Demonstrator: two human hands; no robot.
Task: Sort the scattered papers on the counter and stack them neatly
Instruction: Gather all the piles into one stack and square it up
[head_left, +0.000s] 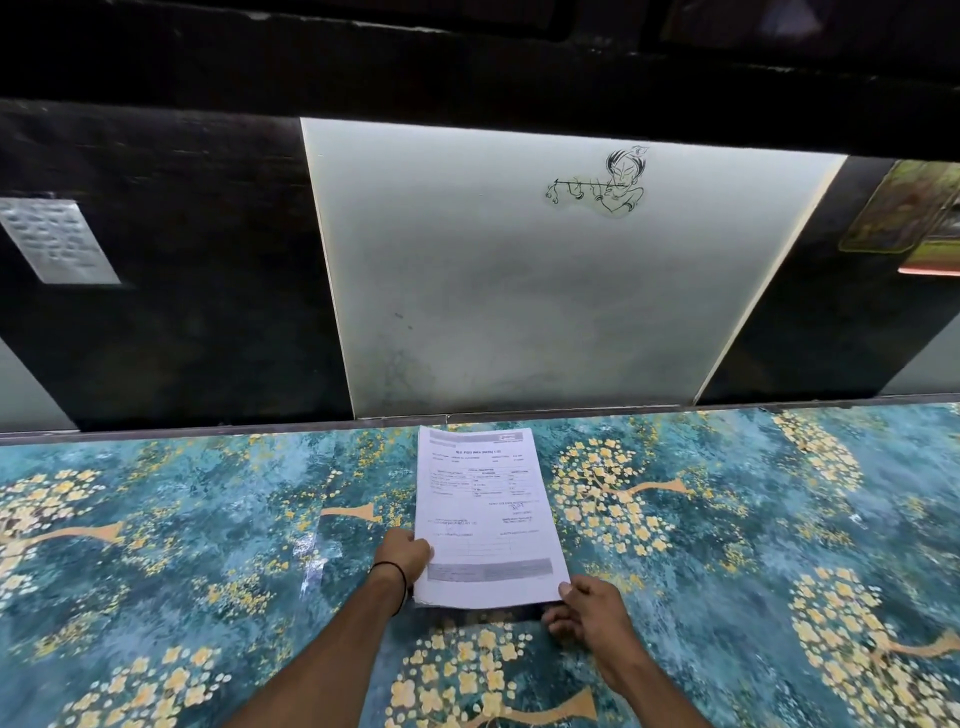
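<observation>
a stack of white printed paper sheets (485, 514) lies on the counter with a teal surface and yellow flower pattern (182, 519), in the middle of the view, with its long side pointing away from the person. the far edge of the stack is close to the back edge of the counter. the sheets lie nearly even on each other, and the top sheet shows printed text and a table, too small to read.

the left hand (402, 556) grips the left edge of the stack near the lower corner, with the fingers curled on the paper. a thin black thread band (392, 571) goes around the left wrist. the right hand (587, 616) pinches the lower right corner, thumb on top and the other fingers curled under it. the near edge of the stack seems a little raised, with a dark shadow below it.

behind the counter stands a pale frosted glass panel (519, 291) between dark panels, and it carries a black line drawing of a flute player (605, 179). a white paper notice (57, 241) hangs on the left dark panel, and colourful pictures (898, 213) hang on the right.
</observation>
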